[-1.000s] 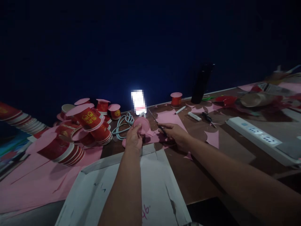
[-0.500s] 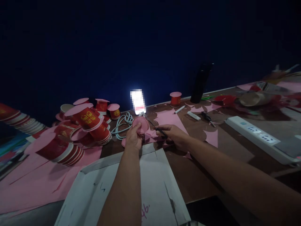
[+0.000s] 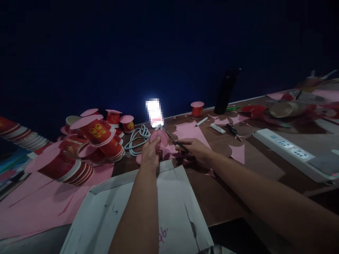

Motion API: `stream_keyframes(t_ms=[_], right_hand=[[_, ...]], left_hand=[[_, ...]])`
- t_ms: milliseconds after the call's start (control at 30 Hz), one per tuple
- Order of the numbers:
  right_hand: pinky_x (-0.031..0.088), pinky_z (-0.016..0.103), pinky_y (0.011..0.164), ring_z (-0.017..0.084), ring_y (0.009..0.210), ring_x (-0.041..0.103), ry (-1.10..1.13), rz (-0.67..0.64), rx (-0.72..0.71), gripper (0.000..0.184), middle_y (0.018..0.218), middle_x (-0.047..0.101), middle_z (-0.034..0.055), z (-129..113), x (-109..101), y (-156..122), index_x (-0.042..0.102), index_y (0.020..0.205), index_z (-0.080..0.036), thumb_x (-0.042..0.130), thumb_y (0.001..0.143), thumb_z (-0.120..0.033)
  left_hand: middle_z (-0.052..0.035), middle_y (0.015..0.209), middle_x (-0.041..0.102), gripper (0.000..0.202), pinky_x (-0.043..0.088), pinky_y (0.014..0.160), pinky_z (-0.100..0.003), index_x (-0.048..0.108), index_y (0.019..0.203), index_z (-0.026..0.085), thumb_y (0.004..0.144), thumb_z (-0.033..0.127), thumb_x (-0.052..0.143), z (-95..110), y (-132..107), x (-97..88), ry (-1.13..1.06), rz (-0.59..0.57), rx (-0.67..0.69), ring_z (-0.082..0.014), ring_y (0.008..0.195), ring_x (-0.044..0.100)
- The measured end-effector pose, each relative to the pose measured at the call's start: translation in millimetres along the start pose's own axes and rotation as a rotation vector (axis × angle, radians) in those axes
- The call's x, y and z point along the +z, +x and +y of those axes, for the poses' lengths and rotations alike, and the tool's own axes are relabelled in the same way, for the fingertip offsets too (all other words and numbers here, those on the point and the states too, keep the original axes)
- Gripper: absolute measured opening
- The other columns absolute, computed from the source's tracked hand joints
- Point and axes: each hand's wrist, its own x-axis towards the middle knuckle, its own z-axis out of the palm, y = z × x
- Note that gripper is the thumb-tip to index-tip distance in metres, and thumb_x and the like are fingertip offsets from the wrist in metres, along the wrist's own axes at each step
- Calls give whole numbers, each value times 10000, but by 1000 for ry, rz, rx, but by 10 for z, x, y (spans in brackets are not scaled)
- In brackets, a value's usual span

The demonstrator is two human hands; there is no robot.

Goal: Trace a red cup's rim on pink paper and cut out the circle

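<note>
- The left hand pinches a round pink paper disc between thumb and fingers, holding it up just above the table; its grip is pressed together on the disc's lower edge.
- The right hand is closed around the handles of a pair of scissors, and the blades point up and left, meeting the right edge of the disc. Whether the blades stand open cannot be told in the dim light.
- Pink paper offcuts lie on the table right under both hands.
- A white board with pen marks lies flat at the near edge of the table, under the left forearm.
- To the left sits a heap of red paper cups, several capped with pink discs, some stacked and tipped on their sides, resting on a large pink paper sheet.
- A coiled light-blue cable lies between the cups and the disc.
- A lit phone stands upright just behind the disc, against the dark wall.
- A single capped red cup stands further right at the back, near a dark bottle.
- A white power strip lies at the right, well apart from the hands.
</note>
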Motion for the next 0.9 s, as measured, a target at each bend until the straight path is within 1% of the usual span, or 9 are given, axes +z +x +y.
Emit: stream_keyframes(t_ms=[67,200,300,367,467,533,667,900], right_hand=[[305,145,348,50,472,460,4,8,3,436,728,646,18,3,-2,4,702,1096,-216,785,685,-336],[323,144,354,63,495,491,8,14,8,438,717,650,21,3,-1,4,708,1084,-212,795,670,-323],[307,137,350,55,486,479,8,11,6,432,723,651,21,-4,7,-4,711,1081,-212,791,672,-325],[297,133,348,52,489,481,5,17,2,426,734,655,25,-9,11,-8,714,1076,-209,789,673,-328],[282,135,341,52,489,475,1,19,-1,411,722,655,20,-9,9,-6,720,1055,-200,791,671,-328],[292,141,346,55,489,474,3,16,0,403,708,651,14,-5,4,-4,722,1046,-200,793,669,-322],[338,156,365,72,503,500,23,-4,18,400,698,646,13,-6,-1,-11,715,1055,-209,784,679,-326],[312,159,354,61,471,454,22,-2,7,399,646,608,-2,-11,11,-26,721,1043,-195,790,672,-326]], left_hand=[[21,613,606,293,419,497,-212,604,763,164,531,164,783,9,-2,-3,13,-4,2,-104,515,551],[15,650,627,332,410,492,-202,635,825,157,530,176,786,14,22,-33,27,-24,27,-104,544,568],[19,666,630,360,369,447,-191,636,831,155,509,183,793,18,38,-51,45,-10,30,-98,535,561],[28,653,618,358,364,439,-192,632,819,156,501,191,795,19,46,-58,60,3,38,-92,520,546],[24,661,622,365,423,501,-208,634,816,148,489,185,792,18,57,-63,47,-7,51,-101,557,568],[18,668,629,368,448,543,-219,633,811,142,477,170,786,21,61,-63,28,-8,49,-105,578,581],[25,648,619,362,449,562,-226,625,797,146,469,165,777,32,57,-64,33,-7,51,-102,565,571],[31,637,601,339,433,574,-233,611,769,155,470,171,770,34,69,-77,63,16,70,-103,560,559]])
